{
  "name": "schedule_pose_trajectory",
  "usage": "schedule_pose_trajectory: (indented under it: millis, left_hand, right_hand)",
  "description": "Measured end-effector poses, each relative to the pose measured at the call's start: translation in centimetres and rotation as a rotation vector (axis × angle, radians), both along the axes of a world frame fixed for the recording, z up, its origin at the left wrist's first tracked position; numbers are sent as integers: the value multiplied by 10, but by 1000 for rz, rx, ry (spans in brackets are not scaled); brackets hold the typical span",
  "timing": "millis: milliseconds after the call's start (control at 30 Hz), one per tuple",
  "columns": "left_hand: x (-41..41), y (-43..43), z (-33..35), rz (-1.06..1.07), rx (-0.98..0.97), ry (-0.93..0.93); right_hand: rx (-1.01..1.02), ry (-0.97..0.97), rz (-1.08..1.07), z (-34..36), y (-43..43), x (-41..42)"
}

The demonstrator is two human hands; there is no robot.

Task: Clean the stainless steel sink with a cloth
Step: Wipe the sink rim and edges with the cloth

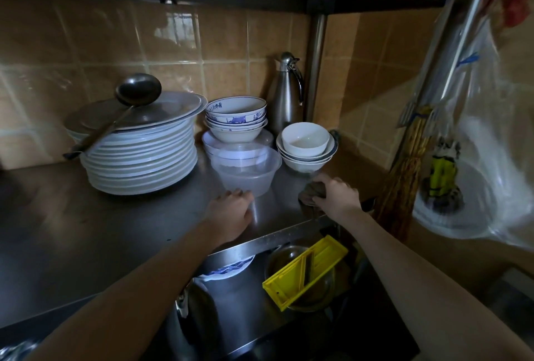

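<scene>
While the right grip point(336, 194) clenches a crumpled brown cloth point(310, 194) pressed on the steel bench point(86, 216), just in front of a stack of white bowls point(306, 147), the left grip point(231, 210) lies released, palm down on the bench, with its fingertips at the foot of a clear plastic tub point(248, 173). Below both forearms the sink point(260, 240) holds a yellow slicer point(303, 272), a metal bowl point(283, 256) and a blue-patterned plate point(228, 269).
</scene>
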State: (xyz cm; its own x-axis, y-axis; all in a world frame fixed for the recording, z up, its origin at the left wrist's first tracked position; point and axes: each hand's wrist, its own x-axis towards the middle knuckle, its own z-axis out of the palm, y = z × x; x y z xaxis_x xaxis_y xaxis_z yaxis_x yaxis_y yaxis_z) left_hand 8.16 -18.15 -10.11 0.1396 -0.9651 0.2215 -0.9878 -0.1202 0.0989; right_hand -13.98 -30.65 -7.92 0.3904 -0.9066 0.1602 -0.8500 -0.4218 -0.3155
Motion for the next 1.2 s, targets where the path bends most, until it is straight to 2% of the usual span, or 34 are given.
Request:
schedule_pose_trajectory:
  millis: [567,833,1200]
  left_hand:
    - [-39,82,15,-38,-22,49]
    - [-81,123,5,-81,-43,29]
    - [-134,141,-21,-184,-29,12]
  right_hand:
    - [-69,-23,-1,-13,95,-54]
    - [-115,-85,-18,-18,157,-103]
    - [-74,-39,-107,-54,206,-173]
